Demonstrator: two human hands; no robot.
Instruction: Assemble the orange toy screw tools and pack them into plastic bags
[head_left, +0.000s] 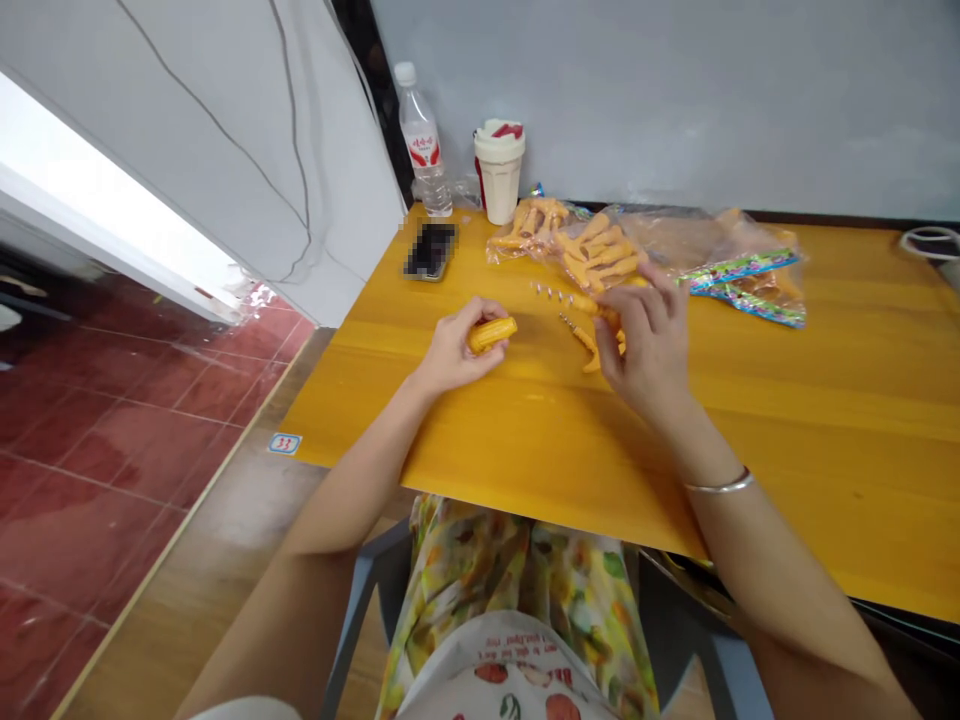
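While both forearms reach forward over the edge of the tabletop point(570, 480), a floral apron point(517, 590) with a printed white panel lies across the lap, above a grey chair frame point(360, 600). A silver bangle point(720, 484) circles the right wrist. The left hand point(454, 350) has a closed, full grip around a ribbed yellow piece point(492, 335), shaped rather like a small corn cob, with its end showing past the fingers. The right hand point(645, 345) has a narrow pinch on a slim orange piece point(606, 312), partly hidden by the fingers. Just below that pinch, a curled orange piece point(592, 350) sits close to the hand, and a row of small pale studs point(555, 292) lies just beyond. So far, these few pieces are out on the wood, while a heap of orange clawed pieces point(598, 252), chicken feet by the look, remains at the mouth of a clear plastic bag point(667, 245). Striped green packets point(746, 285) lie to its right. Farther back stand a black phone point(431, 250), a water bottle point(421, 140) and a lidded white cup point(500, 170), against a pale wall point(675, 90). Red floor tiles point(112, 450) spread to the left.
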